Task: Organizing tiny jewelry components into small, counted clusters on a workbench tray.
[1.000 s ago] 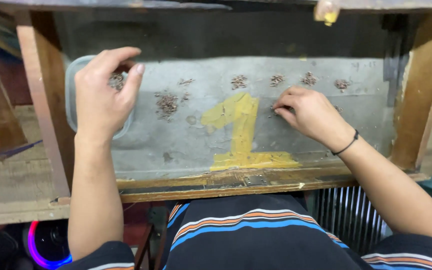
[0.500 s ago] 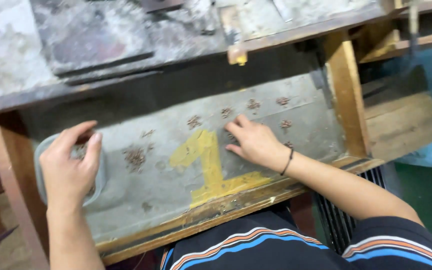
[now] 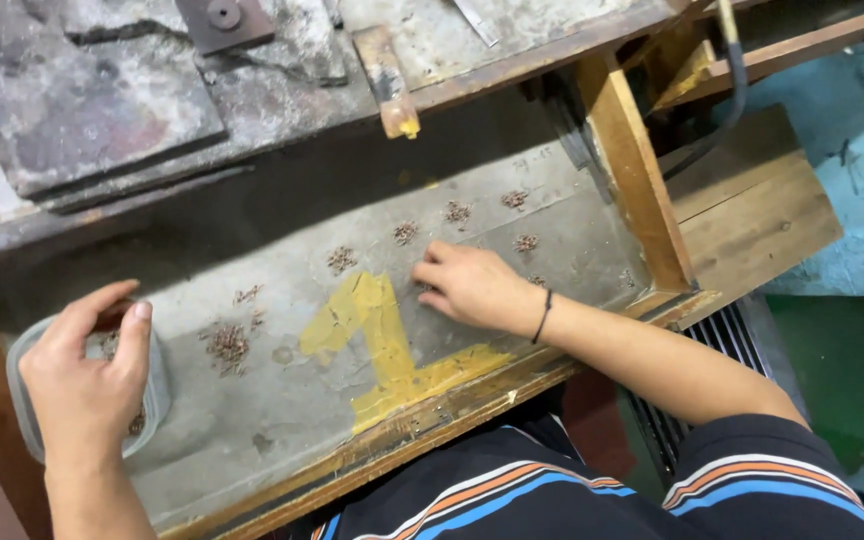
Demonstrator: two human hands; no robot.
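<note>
Left hand (image 3: 87, 385) in clear tub (image 3: 24, 400); right hand (image 3: 472, 288) beside yellow marking (image 3: 377, 340)

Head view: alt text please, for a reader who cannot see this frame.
Seen from above, a person's left hand reaches into a clear plastic container of small brown parts, while the right hand rests flat on a grey work tray marked with yellow tape. Small piles of brown parts dot the tray, which sits in a wooden frame.
</note>
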